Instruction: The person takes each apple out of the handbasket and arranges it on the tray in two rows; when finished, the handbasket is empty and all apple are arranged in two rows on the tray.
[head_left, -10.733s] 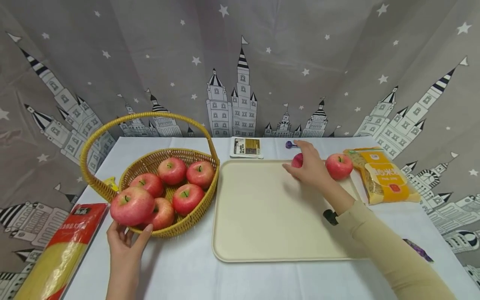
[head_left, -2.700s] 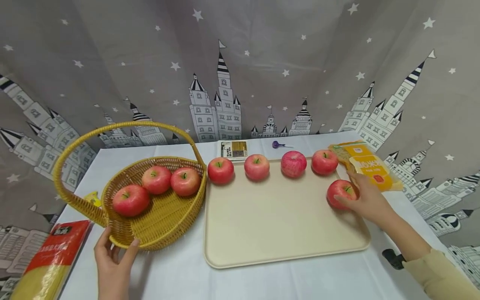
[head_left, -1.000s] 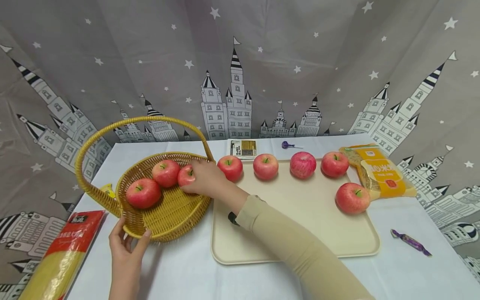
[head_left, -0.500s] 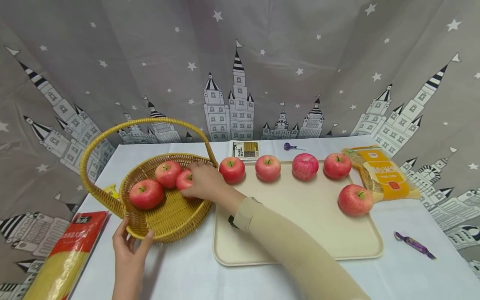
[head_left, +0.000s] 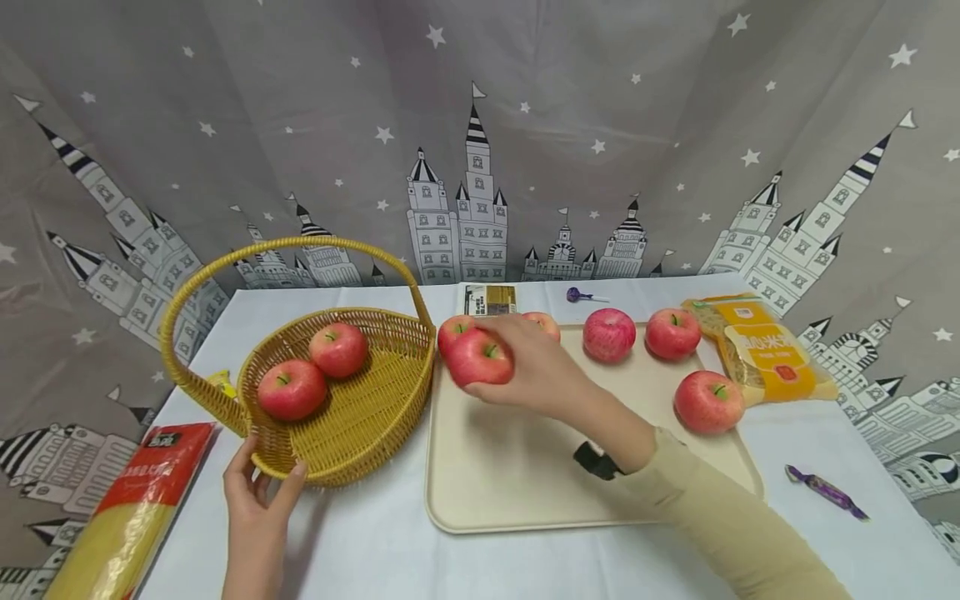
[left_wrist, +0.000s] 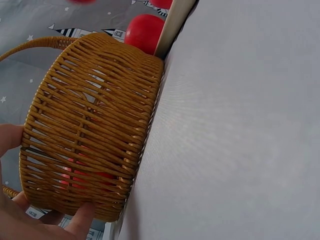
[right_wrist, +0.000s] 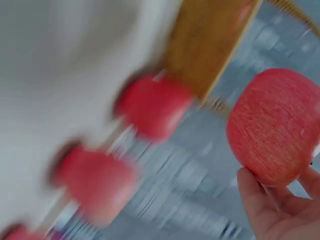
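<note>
My right hand (head_left: 536,367) grips a red apple (head_left: 480,358) above the left part of the cream tray (head_left: 517,492). In the right wrist view the fingers curl round the lower side of that apple (right_wrist: 275,125). My left hand (head_left: 258,504) holds the near-left rim of the wicker basket (head_left: 360,454). From the left wrist view, thumb and fingers of that hand clasp the woven wall (left_wrist: 90,125). Two apples lie in the basket, one at the left (head_left: 292,390) and one behind it (head_left: 339,350).
Several apples line the tray's back edge, including a pinkish apple (head_left: 609,335); another apple (head_left: 708,402) sits at its right. Around them lie a yellow grain bag (head_left: 772,354), a purple-wrapped candy (head_left: 828,492), a lollipop (head_left: 576,295), a small packet (head_left: 489,300) and a red-yellow spaghetti bag (head_left: 135,500).
My right hand has lifted an apple out of the basket and moved right over the tray. Earlier, several apples passed from basket to tray. My left hand stays at the basket rim.
</note>
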